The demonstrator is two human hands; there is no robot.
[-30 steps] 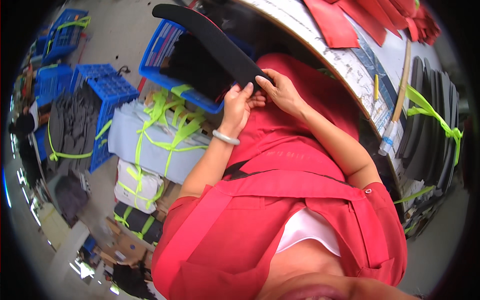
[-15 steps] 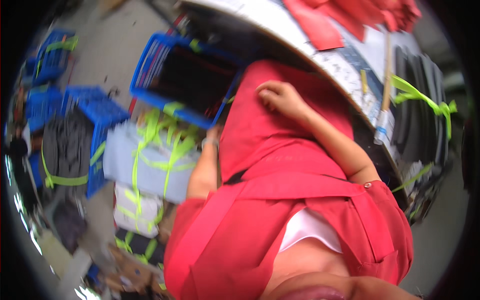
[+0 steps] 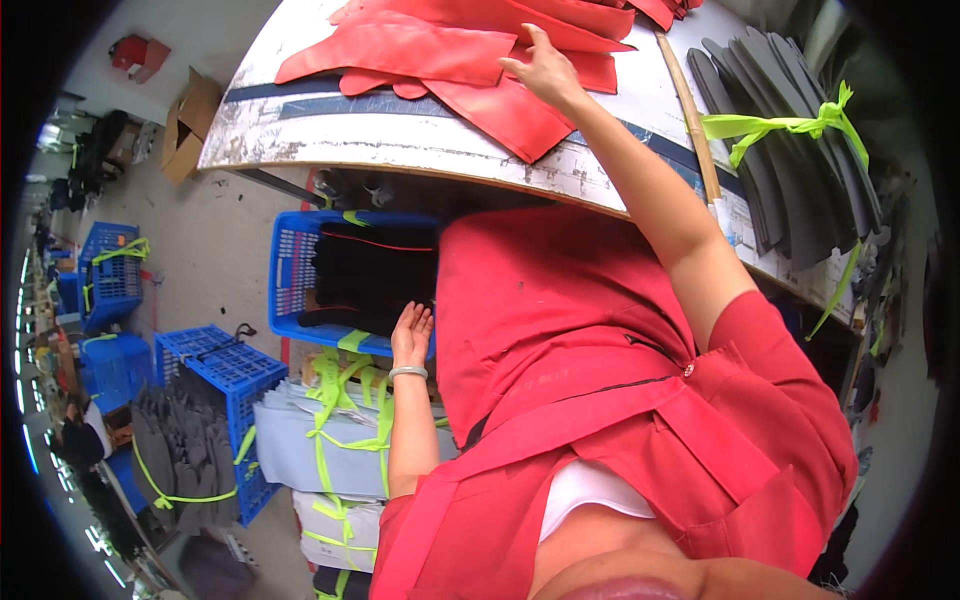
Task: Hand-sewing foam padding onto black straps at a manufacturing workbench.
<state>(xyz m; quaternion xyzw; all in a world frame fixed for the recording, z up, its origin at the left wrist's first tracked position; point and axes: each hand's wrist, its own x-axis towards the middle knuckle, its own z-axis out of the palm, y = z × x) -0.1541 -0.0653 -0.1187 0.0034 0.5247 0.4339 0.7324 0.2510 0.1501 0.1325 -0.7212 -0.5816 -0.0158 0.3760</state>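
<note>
And it's red all the way here: a roomy red apron, creased across the lap, faint pale marking on the cloth! Red straps run up to the shoulders, a small round button shining at one side. Short red sleeves next, and there's a white neckline beneath. Bare hands, and a pale, rounded bracelet circling the left wrist!
</note>
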